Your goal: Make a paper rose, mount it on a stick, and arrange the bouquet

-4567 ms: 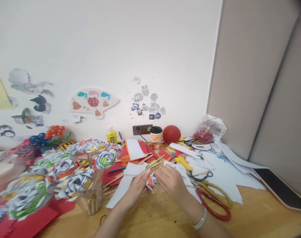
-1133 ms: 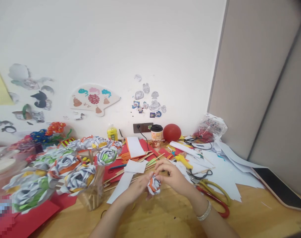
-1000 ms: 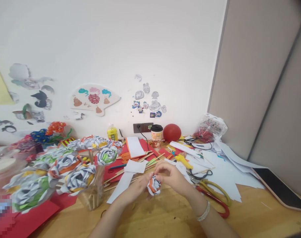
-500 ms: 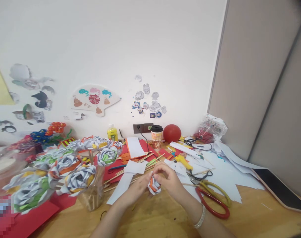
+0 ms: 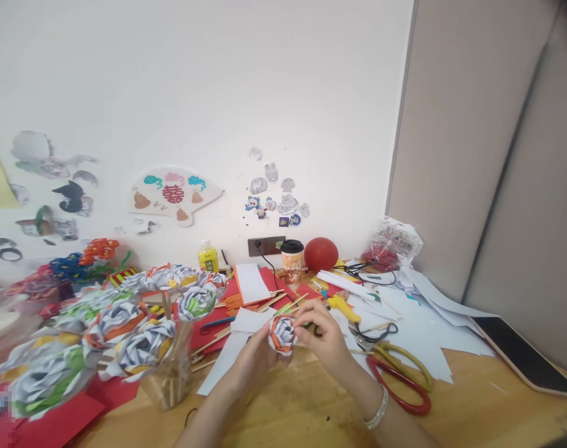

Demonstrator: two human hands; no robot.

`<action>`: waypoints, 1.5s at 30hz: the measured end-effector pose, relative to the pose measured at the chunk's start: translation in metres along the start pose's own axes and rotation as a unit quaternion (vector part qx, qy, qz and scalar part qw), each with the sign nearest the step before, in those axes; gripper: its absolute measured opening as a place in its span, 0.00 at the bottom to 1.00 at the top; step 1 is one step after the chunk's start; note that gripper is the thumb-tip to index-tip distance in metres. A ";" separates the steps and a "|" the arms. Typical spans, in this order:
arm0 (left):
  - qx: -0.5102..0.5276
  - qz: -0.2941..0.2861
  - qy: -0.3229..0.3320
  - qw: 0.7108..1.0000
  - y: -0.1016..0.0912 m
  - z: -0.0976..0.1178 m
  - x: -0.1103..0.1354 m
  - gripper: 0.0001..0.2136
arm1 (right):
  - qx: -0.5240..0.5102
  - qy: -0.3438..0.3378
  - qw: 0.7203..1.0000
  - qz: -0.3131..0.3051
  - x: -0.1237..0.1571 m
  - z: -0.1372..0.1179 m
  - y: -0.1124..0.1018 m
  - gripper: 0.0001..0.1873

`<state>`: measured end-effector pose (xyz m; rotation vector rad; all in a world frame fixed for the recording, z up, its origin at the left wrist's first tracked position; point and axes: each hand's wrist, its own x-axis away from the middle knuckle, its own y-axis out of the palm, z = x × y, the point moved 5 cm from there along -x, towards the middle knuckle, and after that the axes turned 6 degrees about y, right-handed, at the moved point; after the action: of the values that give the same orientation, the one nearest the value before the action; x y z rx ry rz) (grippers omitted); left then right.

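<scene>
A small rolled paper flower (image 5: 282, 335), white with orange edges, sits between both my hands above the wooden table (image 5: 311, 410). My left hand (image 5: 253, 359) cups it from below and the left, fingers closed on it. My right hand (image 5: 324, 339) pinches its right side with curled fingers; a silver bracelet (image 5: 378, 409) is on that wrist. The flower's open top faces up toward me.
A glass jar (image 5: 169, 373) of finished paper flowers on sticks stands at left. Red and yellow scissors (image 5: 400, 386) lie to the right. Wooden sticks, red and white paper, a yellow glue gun (image 5: 342, 306), a cup (image 5: 291, 260), a red ball (image 5: 321, 254) and a yellow bottle (image 5: 207, 256) crowd the back.
The flower has been turned and lifted slightly, its open top now facing up. My right hand shifted from above it to its right side. The view drifted a little.
</scene>
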<state>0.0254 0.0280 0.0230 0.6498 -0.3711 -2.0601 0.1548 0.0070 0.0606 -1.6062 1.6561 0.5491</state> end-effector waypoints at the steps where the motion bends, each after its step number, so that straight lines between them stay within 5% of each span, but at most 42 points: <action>1: 0.008 0.007 0.007 1.000 -0.003 0.000 -0.001 0.14 | 0.031 -0.014 0.999 -0.009 0.002 -0.002 0.002 0.07; 5: 0.013 0.014 0.029 0.999 -0.009 0.002 -0.002 0.16 | 0.126 -0.045 0.991 -0.014 0.007 -0.007 0.007 0.04; 14: 0.025 0.037 0.038 0.998 -0.008 0.004 -0.003 0.17 | 0.146 -0.064 0.987 0.011 0.006 -0.009 0.006 0.03; 19: 0.060 0.056 0.039 0.996 -0.007 0.006 -0.002 0.14 | 0.187 -0.152 0.971 0.000 0.010 -0.017 0.009 0.10; 25: 0.054 0.037 0.048 0.997 -0.005 0.008 -0.003 0.12 | 0.197 -0.161 0.967 0.006 0.009 -0.017 0.006 0.11; 31: 0.071 0.034 0.073 0.994 -0.005 0.012 -0.002 0.10 | 0.273 -0.207 0.938 -0.044 0.011 -0.018 0.010 0.23; 40: 0.083 0.035 0.078 0.993 -0.005 0.012 -0.002 0.11 | 0.221 -0.184 0.957 -0.045 0.011 -0.020 0.008 0.21; 45: 0.047 0.038 0.069 0.996 -0.007 0.008 -0.001 0.14 | 0.168 -0.152 0.974 -0.013 0.008 -0.019 0.005 0.11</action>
<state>0.0162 0.0325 0.0265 0.8175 -0.4071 -1.9224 0.1465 -0.0115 0.0655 -1.2293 1.4088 0.4480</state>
